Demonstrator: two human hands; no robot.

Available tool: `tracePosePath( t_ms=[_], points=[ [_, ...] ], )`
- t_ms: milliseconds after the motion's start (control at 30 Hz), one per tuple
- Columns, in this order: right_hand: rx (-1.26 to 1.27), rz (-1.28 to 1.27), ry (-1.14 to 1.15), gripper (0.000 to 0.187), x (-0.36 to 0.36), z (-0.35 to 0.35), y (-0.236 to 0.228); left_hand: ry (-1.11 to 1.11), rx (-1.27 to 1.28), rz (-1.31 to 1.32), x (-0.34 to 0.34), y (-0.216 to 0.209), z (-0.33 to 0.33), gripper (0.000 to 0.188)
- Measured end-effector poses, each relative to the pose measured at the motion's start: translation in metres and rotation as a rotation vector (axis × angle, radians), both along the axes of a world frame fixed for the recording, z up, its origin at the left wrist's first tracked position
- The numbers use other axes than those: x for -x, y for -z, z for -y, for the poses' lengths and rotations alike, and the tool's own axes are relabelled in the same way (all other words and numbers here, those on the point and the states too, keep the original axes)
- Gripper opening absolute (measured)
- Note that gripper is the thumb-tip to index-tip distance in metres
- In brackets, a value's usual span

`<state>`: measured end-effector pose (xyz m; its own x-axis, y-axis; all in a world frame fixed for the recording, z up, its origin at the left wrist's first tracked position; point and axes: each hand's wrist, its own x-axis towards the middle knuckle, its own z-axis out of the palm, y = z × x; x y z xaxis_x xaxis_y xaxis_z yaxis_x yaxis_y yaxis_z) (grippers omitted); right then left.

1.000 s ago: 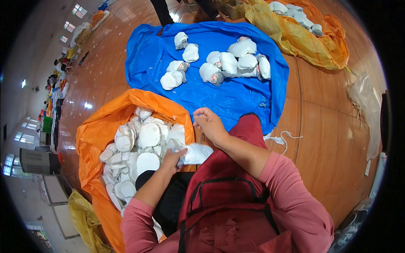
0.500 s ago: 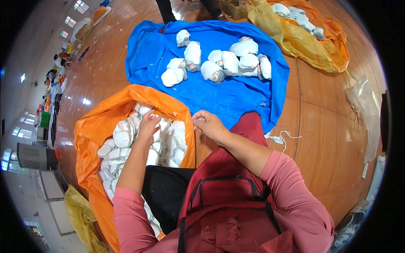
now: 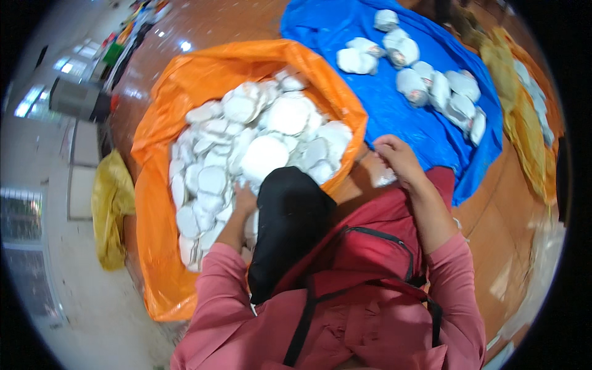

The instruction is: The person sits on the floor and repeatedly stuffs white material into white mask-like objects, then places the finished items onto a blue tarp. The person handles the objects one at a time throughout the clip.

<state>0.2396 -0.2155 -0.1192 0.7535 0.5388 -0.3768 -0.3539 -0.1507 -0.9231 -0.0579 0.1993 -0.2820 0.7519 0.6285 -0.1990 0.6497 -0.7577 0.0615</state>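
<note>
Inside orange sack (image 3: 154,148), toward our side: our left hand (image 3: 245,198) among white pads (image 3: 265,159), fingers partly spread; cannot tell whether grip is closed on any. We'd do well sliding fingertips under one edge, lifting level, neighbours undisturbed. Just right of sack: our right hand (image 3: 399,159), fingers bent, grip's contents unclear. Beyond sack, rightward: blue sheet (image 3: 390,117) bearing white bundles (image 3: 412,85).

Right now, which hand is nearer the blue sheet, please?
Right: the right hand is near the edge of the blue sheet; the left hand is farther off, at white pieces in the orange sack.
</note>
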Motion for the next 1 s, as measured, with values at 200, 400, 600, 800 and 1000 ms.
tracePosePath(
  t_ms=[200,400,600,800,1000],
  points=[
    [0.083,0.009,-0.053,0.01,0.001,-0.01,0.011,0.184,0.332,0.003,0.038,0.038,0.075,0.076],
    [0.139,0.01,-0.151,0.008,0.001,-0.013,0.019,0.204,0.481,-0.048,0.071,0.033,0.086,0.069],
    [0.215,0.026,-0.214,0.008,0.001,-0.015,0.029,0.257,0.302,-0.169,0.084,0.027,0.095,0.065],
    [0.228,0.026,-0.274,0.01,0.0,-0.02,0.032,0.358,0.563,0.125,0.084,0.026,0.086,0.064],
    [0.219,0.016,-0.24,0.011,0.002,-0.007,0.03,0.155,0.289,-0.167,0.084,-0.044,0.085,0.06]
  ],
)
